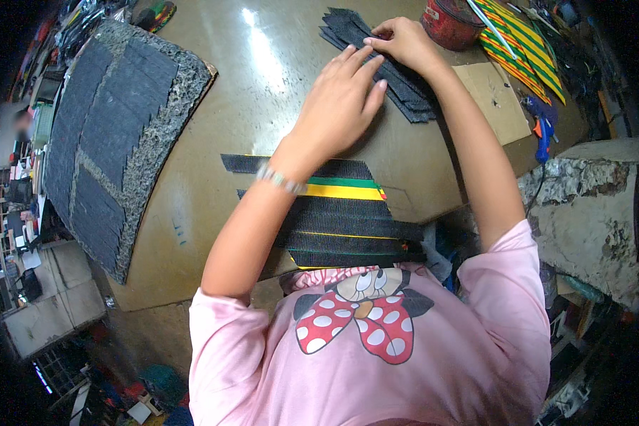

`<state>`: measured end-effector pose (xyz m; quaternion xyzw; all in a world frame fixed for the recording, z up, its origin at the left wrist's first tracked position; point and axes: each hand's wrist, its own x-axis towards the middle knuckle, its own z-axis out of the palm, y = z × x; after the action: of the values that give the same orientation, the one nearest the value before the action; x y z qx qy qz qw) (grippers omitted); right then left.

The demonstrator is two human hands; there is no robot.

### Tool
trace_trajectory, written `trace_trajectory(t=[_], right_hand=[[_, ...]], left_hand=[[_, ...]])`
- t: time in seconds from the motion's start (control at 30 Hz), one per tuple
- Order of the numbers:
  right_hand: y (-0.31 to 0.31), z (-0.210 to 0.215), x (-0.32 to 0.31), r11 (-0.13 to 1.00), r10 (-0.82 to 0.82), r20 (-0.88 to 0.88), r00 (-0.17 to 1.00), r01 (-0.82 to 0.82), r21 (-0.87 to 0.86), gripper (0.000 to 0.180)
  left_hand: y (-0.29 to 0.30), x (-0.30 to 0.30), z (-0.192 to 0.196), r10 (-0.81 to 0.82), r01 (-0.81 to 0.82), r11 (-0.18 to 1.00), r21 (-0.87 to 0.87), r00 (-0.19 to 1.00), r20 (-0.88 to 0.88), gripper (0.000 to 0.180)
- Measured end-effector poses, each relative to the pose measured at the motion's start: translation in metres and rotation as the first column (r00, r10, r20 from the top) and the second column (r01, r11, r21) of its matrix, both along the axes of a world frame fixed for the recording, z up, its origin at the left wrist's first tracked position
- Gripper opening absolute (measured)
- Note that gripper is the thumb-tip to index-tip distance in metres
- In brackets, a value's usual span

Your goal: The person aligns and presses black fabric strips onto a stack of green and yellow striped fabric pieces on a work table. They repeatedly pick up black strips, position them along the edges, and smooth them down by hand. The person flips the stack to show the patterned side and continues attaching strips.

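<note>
A pile of short black fabric strips with slanted, jagged ends lies on the brown table at the far middle. My right hand is over its far part, thumb and fingers pinched on a black strip. Beside it, my left hand is open, fingers stretched out and their tips at the pile's left edge. Closer to me, below my left wrist, a row of wider black ribbed strips lies side by side, with green and yellow bands showing between them. My left forearm covers part of that row.
A speckled grey board covered with dark strips lies at the left. On the right are a red tin, a cardboard piece, green-yellow-red striped bands and a blue glue gun with its cord running down past the table edge.
</note>
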<state>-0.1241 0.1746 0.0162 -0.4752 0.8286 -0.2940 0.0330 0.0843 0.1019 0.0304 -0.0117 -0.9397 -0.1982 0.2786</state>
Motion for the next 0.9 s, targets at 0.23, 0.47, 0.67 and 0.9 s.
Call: trace_trajectory(t=[0.23,0.47,0.67,0.9], right_hand=[[0.012,-0.001,-0.012,0.993,-0.098,-0.047,0.994,0.094,-0.075,0.033],[0.009,-0.008,-0.016,1.0,0.002,0.083,0.997,-0.004,0.02,0.044],[0.01,-0.002,-0.032,0.998,-0.052,0.634,0.771,0.03,0.047,0.039],[-0.013,-0.009,-0.02,0.971,-0.225,0.037,0.974,0.221,0.09,0.041]], left_hand=[[-0.017,-0.028,-0.039,0.05,-0.04,0.992,-0.119,0.996,0.078,0.042],[-0.016,-0.03,-0.035,0.101,-0.081,0.974,-0.211,0.991,0.083,0.042],[-0.011,-0.026,-0.039,0.14,-0.122,0.969,-0.214,0.988,0.069,0.044],[-0.009,-0.029,-0.046,0.155,-0.143,0.966,-0.214,0.987,0.044,0.044]])
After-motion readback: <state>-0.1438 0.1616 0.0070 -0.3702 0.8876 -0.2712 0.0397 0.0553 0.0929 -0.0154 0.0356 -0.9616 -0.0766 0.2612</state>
